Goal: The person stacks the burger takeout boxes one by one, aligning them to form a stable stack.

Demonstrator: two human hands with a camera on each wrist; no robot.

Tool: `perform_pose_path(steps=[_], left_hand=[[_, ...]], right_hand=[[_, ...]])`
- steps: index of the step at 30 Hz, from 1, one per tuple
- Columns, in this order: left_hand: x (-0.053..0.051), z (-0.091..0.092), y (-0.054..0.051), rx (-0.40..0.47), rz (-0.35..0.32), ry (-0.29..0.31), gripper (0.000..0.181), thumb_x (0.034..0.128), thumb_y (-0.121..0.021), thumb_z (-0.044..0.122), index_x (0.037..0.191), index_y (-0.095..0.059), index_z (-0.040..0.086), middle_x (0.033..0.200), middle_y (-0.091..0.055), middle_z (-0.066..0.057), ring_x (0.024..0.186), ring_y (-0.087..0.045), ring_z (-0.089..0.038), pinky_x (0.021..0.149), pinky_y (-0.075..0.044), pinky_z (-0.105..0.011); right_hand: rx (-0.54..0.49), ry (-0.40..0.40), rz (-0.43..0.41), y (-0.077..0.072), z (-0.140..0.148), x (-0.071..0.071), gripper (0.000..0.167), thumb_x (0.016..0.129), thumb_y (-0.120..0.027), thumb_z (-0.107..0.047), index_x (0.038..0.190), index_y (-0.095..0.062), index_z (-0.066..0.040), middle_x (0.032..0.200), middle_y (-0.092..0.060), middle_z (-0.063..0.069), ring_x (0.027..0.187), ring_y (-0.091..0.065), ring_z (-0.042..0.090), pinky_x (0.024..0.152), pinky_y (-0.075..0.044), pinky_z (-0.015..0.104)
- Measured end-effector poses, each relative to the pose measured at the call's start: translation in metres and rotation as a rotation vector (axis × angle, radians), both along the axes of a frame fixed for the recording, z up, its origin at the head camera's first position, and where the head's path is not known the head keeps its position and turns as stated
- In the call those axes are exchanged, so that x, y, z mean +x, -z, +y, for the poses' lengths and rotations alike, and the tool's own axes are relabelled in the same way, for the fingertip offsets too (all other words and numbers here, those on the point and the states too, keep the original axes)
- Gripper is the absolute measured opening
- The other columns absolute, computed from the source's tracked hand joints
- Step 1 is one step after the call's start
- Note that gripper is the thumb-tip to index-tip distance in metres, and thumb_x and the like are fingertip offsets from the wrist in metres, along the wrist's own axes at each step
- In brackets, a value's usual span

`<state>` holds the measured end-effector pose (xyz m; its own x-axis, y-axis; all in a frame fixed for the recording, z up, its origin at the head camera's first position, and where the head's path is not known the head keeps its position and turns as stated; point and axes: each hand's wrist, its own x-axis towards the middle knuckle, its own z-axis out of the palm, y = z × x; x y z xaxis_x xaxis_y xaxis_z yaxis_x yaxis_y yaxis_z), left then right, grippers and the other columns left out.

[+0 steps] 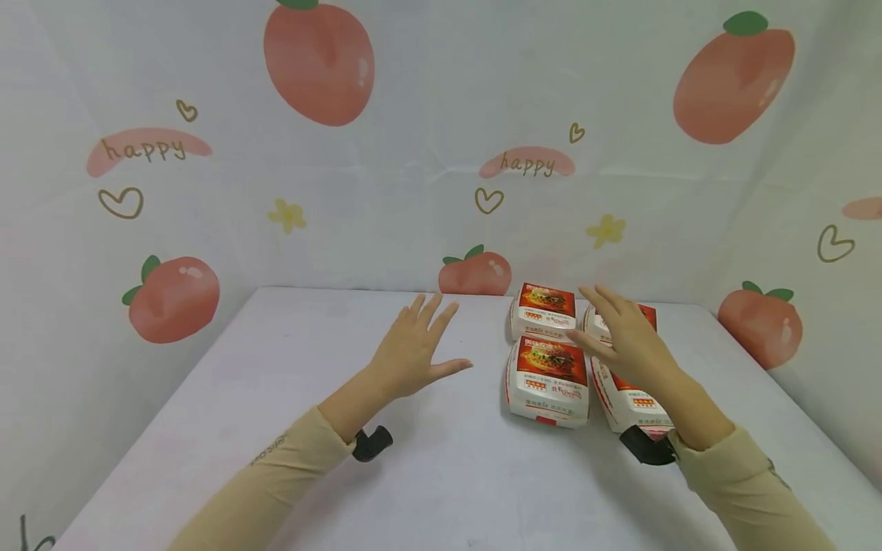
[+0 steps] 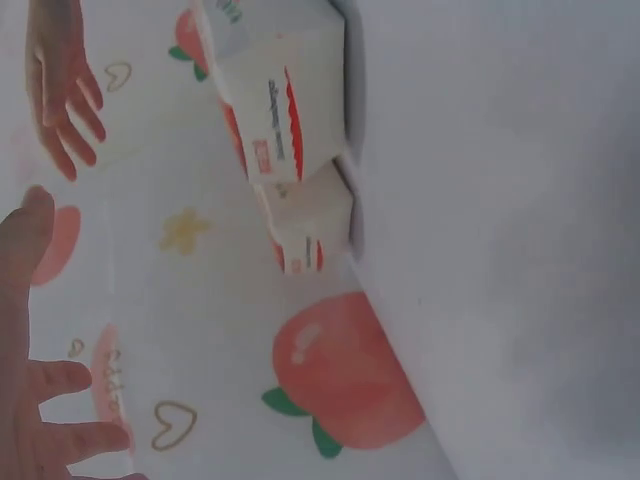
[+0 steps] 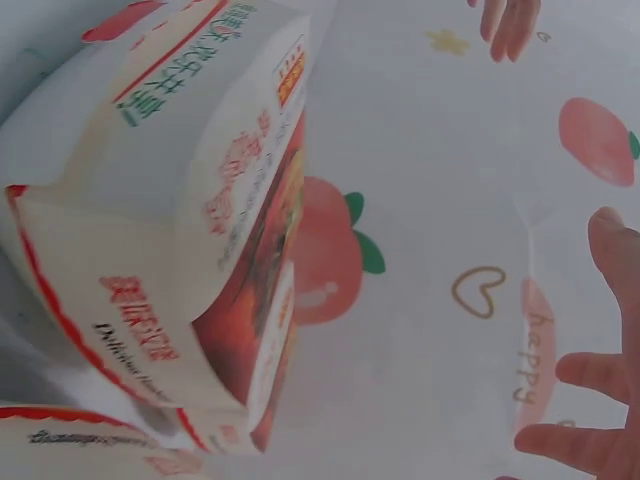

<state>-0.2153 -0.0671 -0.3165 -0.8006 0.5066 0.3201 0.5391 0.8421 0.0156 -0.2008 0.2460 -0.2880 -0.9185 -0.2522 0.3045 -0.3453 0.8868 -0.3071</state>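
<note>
Several white burger boxes with red printed tops stand in two rows on the right half of the table. The front left box (image 1: 547,383) and the back left box (image 1: 543,310) show whole tops. My right hand (image 1: 630,340) hovers over the right-hand pair, partly hiding the back right box (image 1: 648,315) and the front right box (image 1: 630,409). Its fingers are spread and hold nothing. To the left of the boxes, my left hand (image 1: 409,352) hangs above the table, fingers straight and apart, also holding nothing. In the right wrist view, a box (image 3: 150,230) fills the left side.
The white table (image 1: 441,490) runs back to a cloth backdrop (image 1: 413,184) printed with peaches, hearts and flowers. The cloth also stands along the table's left and right sides. Black wrist mounts (image 1: 372,444) show under both sleeves.
</note>
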Motion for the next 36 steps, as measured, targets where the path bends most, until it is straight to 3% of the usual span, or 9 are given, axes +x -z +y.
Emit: perform_pose_path(steps=[8,15,22,25,36], left_hand=[[0.0,0.021,0.012,0.071,-0.167,0.081,0.084,0.085,-0.055,0.059,0.148,-0.025,0.012,0.153,-0.027,-0.015,0.141,-0.027,-0.036,0.115,-0.027,-0.046],[-0.002,0.036,0.025,0.059,-0.242,0.131,0.086,0.0845,-0.055,0.059,0.148,-0.023,0.012,0.153,-0.026,-0.014,0.141,-0.028,-0.032,0.115,-0.029,-0.043],[-0.009,0.05,0.038,0.219,-0.506,0.165,0.09,0.0833,-0.059,0.056,0.15,-0.015,0.016,0.157,-0.016,-0.009,0.145,-0.02,-0.025,0.116,-0.028,-0.042],[-0.013,0.057,0.043,0.271,-0.582,0.169,0.091,0.0828,-0.061,0.055,0.15,-0.013,0.018,0.158,-0.013,-0.007,0.146,-0.017,-0.023,0.116,-0.027,-0.044],[-0.027,0.083,0.058,0.339,-0.619,0.239,0.099,0.0793,-0.068,0.051,0.151,-0.007,0.018,0.158,-0.013,-0.007,0.144,-0.02,-0.022,0.113,-0.031,-0.047]], right_hand=[[-0.028,0.017,-0.008,0.011,0.015,0.008,0.072,0.09,-0.057,-0.044,0.145,-0.029,-0.006,0.147,-0.029,0.023,0.132,-0.029,0.046,0.098,-0.03,0.07],[-0.042,0.071,-0.097,0.023,0.029,0.016,0.075,0.091,-0.053,-0.047,0.146,-0.025,-0.003,0.147,-0.025,0.029,0.131,-0.026,0.05,0.098,-0.027,0.071],[-0.044,0.117,-0.124,0.034,0.041,0.021,0.076,0.092,-0.053,-0.046,0.146,-0.023,-0.003,0.146,-0.023,0.031,0.129,-0.026,0.053,0.096,-0.027,0.073],[-0.039,0.135,-0.127,0.037,0.047,0.023,0.076,0.092,-0.053,-0.046,0.146,-0.023,-0.002,0.145,-0.024,0.032,0.128,-0.026,0.053,0.095,-0.027,0.074],[-0.067,0.167,-0.135,0.049,0.065,0.027,0.075,0.092,-0.053,-0.045,0.146,-0.023,-0.002,0.143,-0.024,0.035,0.127,-0.026,0.054,0.093,-0.027,0.075]])
